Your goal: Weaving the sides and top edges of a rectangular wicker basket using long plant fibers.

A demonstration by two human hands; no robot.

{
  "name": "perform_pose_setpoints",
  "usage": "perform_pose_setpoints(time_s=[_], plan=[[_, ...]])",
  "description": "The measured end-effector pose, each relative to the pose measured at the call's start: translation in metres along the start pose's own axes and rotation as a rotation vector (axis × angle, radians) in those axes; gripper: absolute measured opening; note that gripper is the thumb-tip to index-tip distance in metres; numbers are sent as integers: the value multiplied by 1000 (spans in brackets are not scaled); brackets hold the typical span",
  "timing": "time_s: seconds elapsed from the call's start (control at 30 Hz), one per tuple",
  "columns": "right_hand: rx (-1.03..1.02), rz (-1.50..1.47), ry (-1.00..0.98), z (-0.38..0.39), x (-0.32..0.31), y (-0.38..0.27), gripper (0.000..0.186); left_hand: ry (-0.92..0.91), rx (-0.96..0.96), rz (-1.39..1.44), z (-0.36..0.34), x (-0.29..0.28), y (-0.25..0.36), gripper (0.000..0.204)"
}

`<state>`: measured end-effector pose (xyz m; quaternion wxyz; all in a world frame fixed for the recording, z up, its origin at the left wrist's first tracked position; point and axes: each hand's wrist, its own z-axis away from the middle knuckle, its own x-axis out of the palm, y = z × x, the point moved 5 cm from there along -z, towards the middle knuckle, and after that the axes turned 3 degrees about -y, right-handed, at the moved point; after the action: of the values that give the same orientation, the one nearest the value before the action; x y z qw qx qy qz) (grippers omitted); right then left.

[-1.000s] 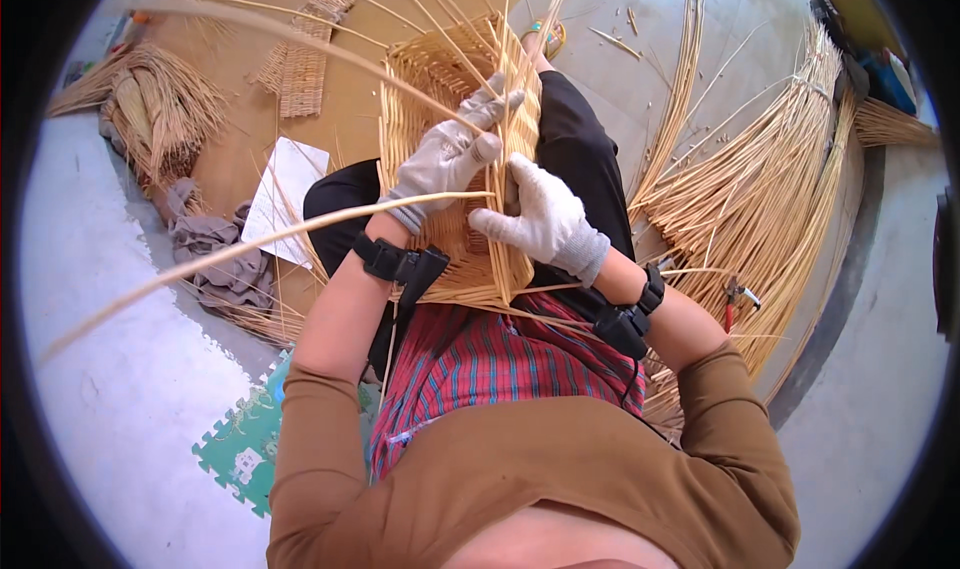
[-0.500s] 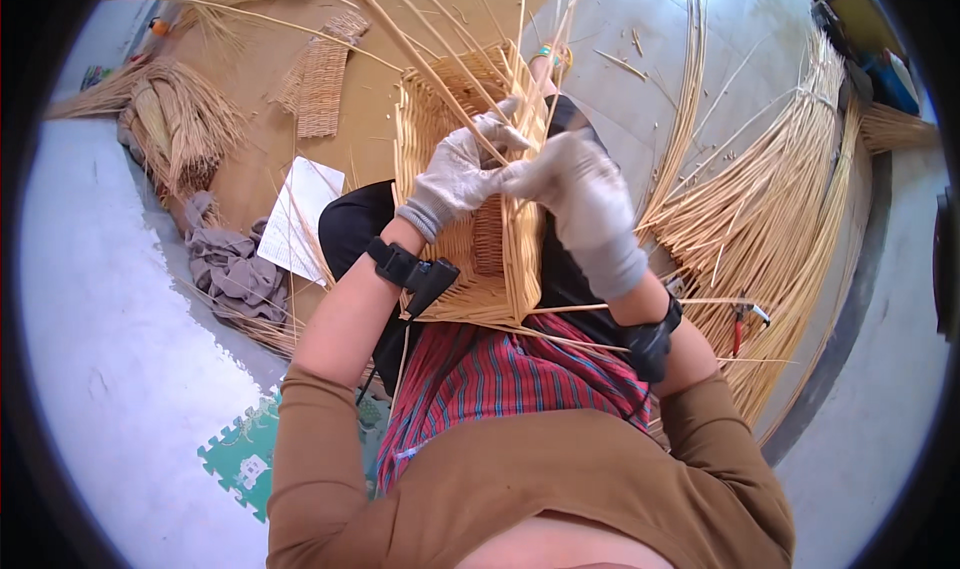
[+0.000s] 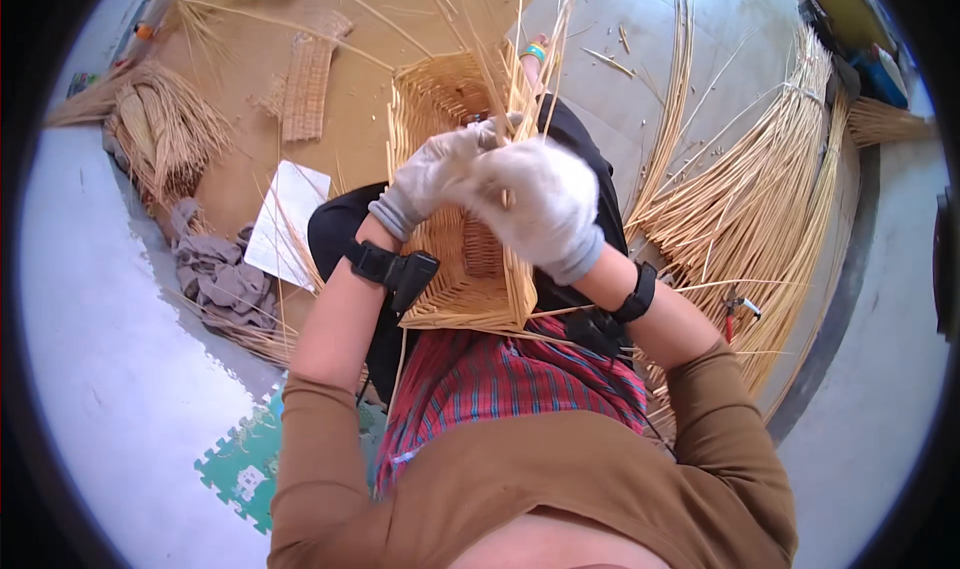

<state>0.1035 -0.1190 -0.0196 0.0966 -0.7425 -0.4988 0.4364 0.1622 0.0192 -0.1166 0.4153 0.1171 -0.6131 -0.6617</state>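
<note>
A pale woven wicker basket (image 3: 451, 291), open side up, rests between my dark-trousered legs, with long loose strands (image 3: 490, 64) rising from its rim. My gloved left hand (image 3: 437, 169) is closed on strands at the basket's right wall, its fingertips partly behind my right hand. My gloved right hand (image 3: 537, 201) overlaps it over that same wall, among the strands; its fingers are smeared by motion, so their grip is unclear.
Bundles of long reeds lie at the right (image 3: 750, 189) and left (image 3: 160, 129). A flat woven piece (image 3: 303, 89), white paper (image 3: 287, 219) and grey cloth (image 3: 218, 279) are to the left. Red-handled cutters (image 3: 733, 314) lie on the right bundle. A green foam mat (image 3: 230, 459) is lower left.
My right hand rose from the basket's wall, turned over, and moved left across my left hand. A long strand that stretched toward the lower left has swung up among the upright ones.
</note>
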Motion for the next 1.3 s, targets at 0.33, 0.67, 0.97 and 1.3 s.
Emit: perform_pose_setpoints(time_s=[0.33,0.67,0.97,1.3], plan=[[225,-24,-964,-112,-17,74,46,144,198,-173,-8,-4,0,39],[422,-704,-118,-53,14,204,33,417,-43,-28,-18,-10,-12,36],[290,606,-537,-90,7,171,51,315,47,45,-19,-11,-4,45],[1005,-701,96,33,9,192,19,448,113,-121,-35,-24,-8,47]])
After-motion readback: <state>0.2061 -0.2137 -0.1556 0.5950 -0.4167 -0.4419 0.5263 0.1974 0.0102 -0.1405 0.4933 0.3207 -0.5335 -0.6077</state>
